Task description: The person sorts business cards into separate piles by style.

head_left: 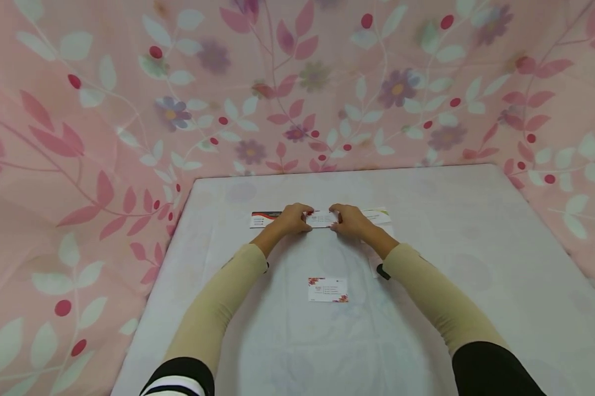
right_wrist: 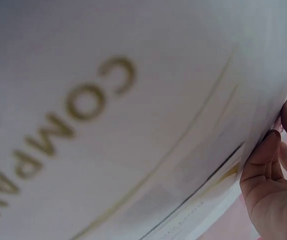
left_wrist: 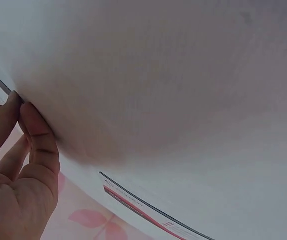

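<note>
A white business card (head_left: 322, 219) with red-orange leaf corners lies between my two hands near the back of the table. My left hand (head_left: 294, 219) pinches its left end, thumb at the near edge and fingers at the far edge. At its right end my right hand (head_left: 350, 221) does the same. Close up, the left thumb and fingertip (left_wrist: 33, 120) meet at the card's thin dark edge, and the right fingertips (right_wrist: 264, 147) sit at its other end. A similar leaf-cornered business card (head_left: 328, 290) lies nearer to me.
Left of the left hand lies a business card with black and red stripes (head_left: 263, 220). Behind the right hand is a card with a green corner (head_left: 377, 216). A white card with gold COMPANY lettering (right_wrist: 88, 102) lies under the right wrist. Flowered pink cloth (head_left: 297, 82) hangs behind the table.
</note>
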Available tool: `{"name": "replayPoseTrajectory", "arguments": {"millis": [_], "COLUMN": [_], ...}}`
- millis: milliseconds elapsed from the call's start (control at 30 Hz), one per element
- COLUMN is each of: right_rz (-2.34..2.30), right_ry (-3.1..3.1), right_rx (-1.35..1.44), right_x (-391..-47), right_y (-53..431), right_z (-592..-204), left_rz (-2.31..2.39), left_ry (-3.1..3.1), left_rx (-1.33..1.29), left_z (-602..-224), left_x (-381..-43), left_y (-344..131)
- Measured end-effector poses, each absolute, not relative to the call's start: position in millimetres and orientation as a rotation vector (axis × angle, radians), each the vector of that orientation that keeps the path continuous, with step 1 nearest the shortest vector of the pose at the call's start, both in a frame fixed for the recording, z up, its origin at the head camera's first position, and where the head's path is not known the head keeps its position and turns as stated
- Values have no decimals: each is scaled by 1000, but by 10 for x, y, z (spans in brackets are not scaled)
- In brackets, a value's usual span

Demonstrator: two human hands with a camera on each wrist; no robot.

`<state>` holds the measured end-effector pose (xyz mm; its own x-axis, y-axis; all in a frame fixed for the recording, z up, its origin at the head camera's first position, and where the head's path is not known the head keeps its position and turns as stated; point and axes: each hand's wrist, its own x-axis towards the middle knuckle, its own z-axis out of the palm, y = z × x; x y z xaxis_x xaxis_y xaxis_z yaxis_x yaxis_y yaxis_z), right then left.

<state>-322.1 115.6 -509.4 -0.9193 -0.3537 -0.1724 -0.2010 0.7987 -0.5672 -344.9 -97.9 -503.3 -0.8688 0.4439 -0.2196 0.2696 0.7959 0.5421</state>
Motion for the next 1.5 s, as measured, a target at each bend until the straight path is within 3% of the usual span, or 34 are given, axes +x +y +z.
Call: {"name": "replayPoseTrajectory", "arguments": {"millis": [1500], "right_rz": [-894], "right_ry": [2642], "right_rx": [-317], "right_x": [-3210], "right_y": [1209], "right_z": [-5108], "left_rz": [818], "left_ry": [2552], "left_rx": [412], "left_z": [-5058], "left_x": [-3488], "left_y": [-1049]}}
